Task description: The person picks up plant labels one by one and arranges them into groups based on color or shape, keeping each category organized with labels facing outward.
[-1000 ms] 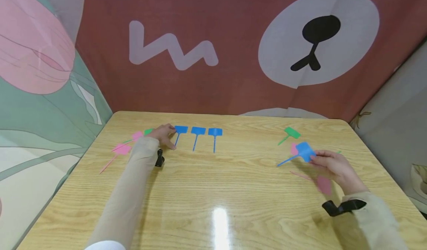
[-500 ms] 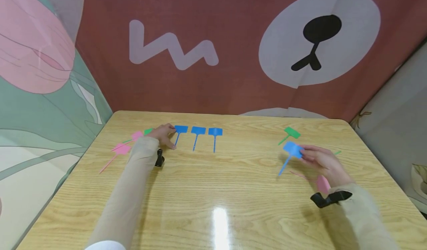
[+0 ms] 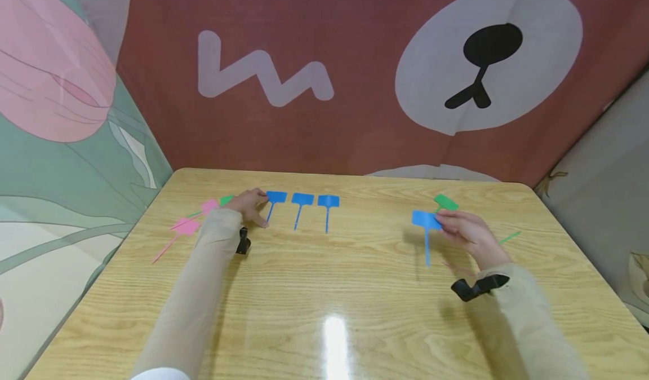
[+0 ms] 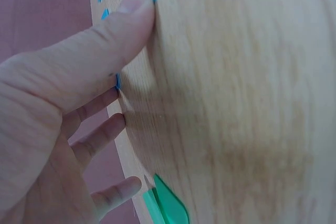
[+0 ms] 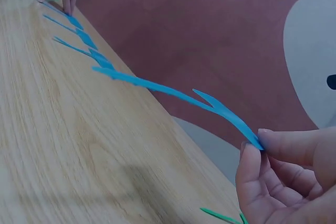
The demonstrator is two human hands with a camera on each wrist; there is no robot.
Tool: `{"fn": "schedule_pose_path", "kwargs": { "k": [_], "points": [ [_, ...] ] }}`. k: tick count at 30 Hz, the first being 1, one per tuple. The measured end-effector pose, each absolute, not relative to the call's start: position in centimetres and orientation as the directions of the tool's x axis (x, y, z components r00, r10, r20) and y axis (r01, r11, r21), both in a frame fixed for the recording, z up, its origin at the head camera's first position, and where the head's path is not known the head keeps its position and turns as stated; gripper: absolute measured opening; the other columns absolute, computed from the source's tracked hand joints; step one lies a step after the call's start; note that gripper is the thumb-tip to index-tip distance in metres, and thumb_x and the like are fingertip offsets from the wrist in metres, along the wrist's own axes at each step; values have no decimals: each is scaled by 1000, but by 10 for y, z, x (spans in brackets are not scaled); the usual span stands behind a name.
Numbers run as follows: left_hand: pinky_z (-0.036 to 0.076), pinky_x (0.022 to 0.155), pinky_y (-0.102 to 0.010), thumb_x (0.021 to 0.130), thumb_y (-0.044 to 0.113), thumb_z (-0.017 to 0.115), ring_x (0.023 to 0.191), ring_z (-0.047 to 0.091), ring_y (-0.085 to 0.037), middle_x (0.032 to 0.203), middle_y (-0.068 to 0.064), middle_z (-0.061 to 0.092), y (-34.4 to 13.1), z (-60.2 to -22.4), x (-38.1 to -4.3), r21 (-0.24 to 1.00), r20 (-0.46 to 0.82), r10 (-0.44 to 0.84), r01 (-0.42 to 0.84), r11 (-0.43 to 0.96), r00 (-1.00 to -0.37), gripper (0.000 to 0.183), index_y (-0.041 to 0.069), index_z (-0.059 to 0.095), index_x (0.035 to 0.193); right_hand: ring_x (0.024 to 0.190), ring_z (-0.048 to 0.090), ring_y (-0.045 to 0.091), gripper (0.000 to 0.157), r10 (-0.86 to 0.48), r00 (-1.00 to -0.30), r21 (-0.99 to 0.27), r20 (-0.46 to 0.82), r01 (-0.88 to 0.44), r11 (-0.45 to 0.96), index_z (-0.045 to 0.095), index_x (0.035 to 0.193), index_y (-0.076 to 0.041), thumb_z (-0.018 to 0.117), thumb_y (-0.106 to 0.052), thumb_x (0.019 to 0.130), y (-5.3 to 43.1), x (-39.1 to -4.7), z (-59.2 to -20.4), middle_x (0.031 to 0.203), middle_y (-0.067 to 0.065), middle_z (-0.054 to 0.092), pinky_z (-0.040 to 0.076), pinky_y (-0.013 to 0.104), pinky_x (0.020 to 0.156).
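Note:
My right hand (image 3: 469, 233) pinches a blue T-shaped plant label (image 3: 425, 220) by one edge of its head, between thumb and fingers. The label is raised over the table with its stem hanging down; the right wrist view shows it slightly bent. At the back left, my left hand (image 3: 248, 206) rests at a flat blue label (image 3: 276, 197). In the left wrist view the thumb touches its stem tip and the other fingers are loosely extended. Two more blue labels, a middle one (image 3: 302, 199) and a right one (image 3: 328, 200), lie beside it in a row.
Pink labels (image 3: 185, 226) and a green label (image 3: 226, 199) lie left of my left arm. Near my right hand lie a green label (image 3: 446, 202), a green stem (image 3: 509, 237) and a partly covered pink stem (image 3: 458, 268). A printed curtain (image 3: 355, 132) hangs behind the table.
My right hand has moved left with the blue label, whose stem has turned from slanting left to hanging nearly straight down. My left hand stays in place.

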State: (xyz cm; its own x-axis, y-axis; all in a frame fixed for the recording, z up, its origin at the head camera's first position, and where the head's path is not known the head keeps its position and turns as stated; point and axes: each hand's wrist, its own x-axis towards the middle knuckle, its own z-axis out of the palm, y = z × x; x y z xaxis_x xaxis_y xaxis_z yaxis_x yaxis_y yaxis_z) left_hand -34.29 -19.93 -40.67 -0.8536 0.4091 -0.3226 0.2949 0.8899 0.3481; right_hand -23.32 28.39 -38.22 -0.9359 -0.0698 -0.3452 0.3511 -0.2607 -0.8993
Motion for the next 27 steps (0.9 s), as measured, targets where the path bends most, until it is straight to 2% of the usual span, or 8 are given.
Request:
{"fn": "schedule_pose_path", "kwargs": {
  "k": [7, 14, 21, 24, 27],
  "points": [
    [25, 102, -51, 78, 29, 72, 130, 22, -39, 142, -19, 26, -200, -407, -344, 349, -317, 416, 303, 887, -852, 81, 0, 30, 141, 71, 60, 7, 17, -37, -948, -918, -316, 315, -241, 69, 79, -17, 61, -4, 86, 275, -242, -387, 80, -3, 65, 51, 21, 70],
    [26, 102, -52, 77, 30, 73, 129, 23, -40, 141, -20, 27, -201, -409, -345, 348, -308, 414, 304, 887, -856, 82, -1, 31, 140, 73, 62, 9, 8, -39, -967, -938, -250, 252, -237, 67, 87, -11, 66, -5, 82, 268, -257, -401, 82, -1, 66, 51, 23, 72],
    [25, 102, -52, 76, 30, 74, 130, 22, -39, 141, -19, 28, -201, -411, -344, 357, -309, 400, 284, 890, -863, 82, 0, 31, 140, 72, 60, 7, 10, 15, -955, -941, -297, 290, -177, 64, 86, -15, 63, -5, 84, 244, -267, -393, 79, -4, 65, 50, 22, 75],
    [24, 103, -52, 76, 30, 73, 130, 22, -39, 141, -18, 28, -201, -410, -344, 350, -311, 392, 280, 894, -866, 82, 0, 31, 140, 73, 60, 7, 13, 19, -949, -934, -313, 305, -185, 60, 97, -9, 60, -4, 86, 237, -272, -391, 79, -4, 64, 50, 22, 77],
    [23, 103, -52, 76, 30, 73, 130, 21, -39, 141, -17, 28, -200, -409, -343, 347, -313, 387, 275, 897, -867, 82, 1, 31, 140, 72, 60, 7, 29, 14, -949, -933, -315, 307, -186, 51, 115, 1, 58, -2, 87, 231, -279, -392, 78, -4, 64, 50, 22, 76]
  ]
}}
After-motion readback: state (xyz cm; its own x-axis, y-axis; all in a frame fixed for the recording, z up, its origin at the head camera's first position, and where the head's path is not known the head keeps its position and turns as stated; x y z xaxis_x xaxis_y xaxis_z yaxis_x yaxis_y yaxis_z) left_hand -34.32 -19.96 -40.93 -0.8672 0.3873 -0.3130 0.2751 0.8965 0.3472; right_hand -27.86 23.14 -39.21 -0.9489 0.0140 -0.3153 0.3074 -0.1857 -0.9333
